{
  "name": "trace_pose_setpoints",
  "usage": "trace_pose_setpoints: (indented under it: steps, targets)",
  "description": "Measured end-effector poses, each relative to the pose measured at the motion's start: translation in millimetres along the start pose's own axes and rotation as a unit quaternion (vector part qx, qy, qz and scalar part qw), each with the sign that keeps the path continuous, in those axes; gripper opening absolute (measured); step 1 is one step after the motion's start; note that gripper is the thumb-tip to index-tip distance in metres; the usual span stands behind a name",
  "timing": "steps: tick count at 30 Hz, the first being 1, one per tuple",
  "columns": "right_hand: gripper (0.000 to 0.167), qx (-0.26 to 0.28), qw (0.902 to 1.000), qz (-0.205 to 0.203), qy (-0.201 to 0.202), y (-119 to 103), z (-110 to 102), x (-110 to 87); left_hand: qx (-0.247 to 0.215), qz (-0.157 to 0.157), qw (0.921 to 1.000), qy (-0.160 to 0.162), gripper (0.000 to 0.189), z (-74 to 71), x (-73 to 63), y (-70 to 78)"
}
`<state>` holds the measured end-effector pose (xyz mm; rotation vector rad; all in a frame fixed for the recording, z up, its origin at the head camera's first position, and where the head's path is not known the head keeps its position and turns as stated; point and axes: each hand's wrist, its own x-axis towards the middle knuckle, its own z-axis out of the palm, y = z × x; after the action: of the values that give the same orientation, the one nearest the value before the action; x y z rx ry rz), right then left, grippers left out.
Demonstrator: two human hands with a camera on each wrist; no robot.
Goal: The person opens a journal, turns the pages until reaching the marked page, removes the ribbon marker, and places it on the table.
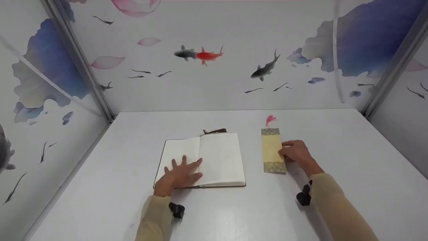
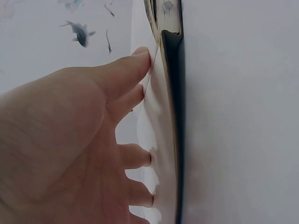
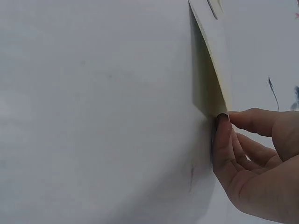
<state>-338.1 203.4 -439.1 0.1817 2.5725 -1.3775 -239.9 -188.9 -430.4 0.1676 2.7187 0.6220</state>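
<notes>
An open notebook (image 1: 220, 157) with blank white pages and a dark cover lies on the table. My left hand (image 1: 180, 174) rests on its left page with the fingers spread; in the left wrist view the fingertips (image 2: 140, 156) press against the paper. To the right of the notebook is a yellow bookmark (image 1: 271, 147) with patterned bands at both ends and a pink tassel (image 1: 271, 119). My right hand (image 1: 296, 154) pinches the bookmark's right edge between thumb and fingers. In the right wrist view the bookmark (image 3: 212, 79) is tilted, with one edge lifted off the table.
A dark brown tassel (image 1: 214, 131) lies at the notebook's top edge. The white table (image 1: 214, 214) is bounded by a back wall (image 1: 214, 90) and side walls printed with fish and leaves. Black wrist cameras (image 1: 304, 195) sit at both cuffs.
</notes>
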Motion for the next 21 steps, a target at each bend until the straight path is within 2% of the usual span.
trace_pose_setpoints:
  steps: [4, 10, 17, 21]
  targets:
    - [0.059, -0.056, 0.9983, -0.016, 0.001, -2, 1, -1.1, 0.007, 0.000, 1.0000, 0.005, 0.060, 0.4, 0.5, 0.4]
    - [0.059, -0.095, 0.9953, -0.022, 0.003, -6, 6, -3.3, 0.008, 0.003, 1.0000, 0.003, 0.060, 1.5, 1.3, -0.3]
    - [0.066, -0.157, 0.9861, -0.056, -0.004, -17, 6, -5.9, 0.008, 0.003, 1.0000, 0.003, 0.059, 0.8, 1.9, 1.1]
    - [0.064, -0.186, 0.9807, -0.059, 0.011, -18, 11, -5.4, 0.007, -0.003, 1.0000, 0.001, 0.059, 0.9, 1.4, -0.1]
